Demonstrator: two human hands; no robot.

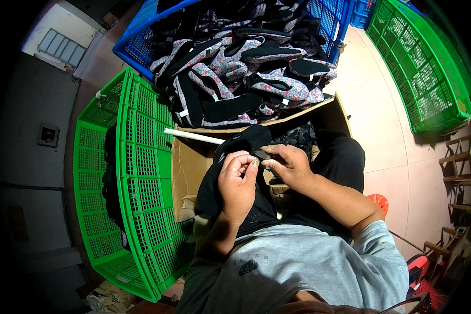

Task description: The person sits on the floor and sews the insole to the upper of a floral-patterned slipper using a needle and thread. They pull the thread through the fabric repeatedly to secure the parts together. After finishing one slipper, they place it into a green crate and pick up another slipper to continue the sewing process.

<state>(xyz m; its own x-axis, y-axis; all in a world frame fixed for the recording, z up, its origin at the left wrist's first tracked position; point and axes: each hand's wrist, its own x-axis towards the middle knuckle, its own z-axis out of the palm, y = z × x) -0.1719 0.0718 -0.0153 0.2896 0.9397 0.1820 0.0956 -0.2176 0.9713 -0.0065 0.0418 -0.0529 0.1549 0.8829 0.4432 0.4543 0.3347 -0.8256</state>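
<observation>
My left hand (237, 180) and my right hand (292, 166) meet above my lap, each closed in a pinch. Between their fingertips is a small, thin, dark piece (261, 155), too small to name. Under and beside my left hand lies a black slipper (252, 137), its sole-shaped end pointing away from me; the rest is partly hidden by that hand. A white rod (193, 136) sticks out to the left of the slipper, across the edge of an open cardboard box (186, 172). Dark scraps (301, 135) lie inside the box.
Ahead stands a blue crate (133, 52) heaped with floral slippers (230, 68) with black soles. A green crate (146, 183) is close on my left, with black items inside. Another green crate (418, 68) stands at the far right, near a wooden rack (458, 157).
</observation>
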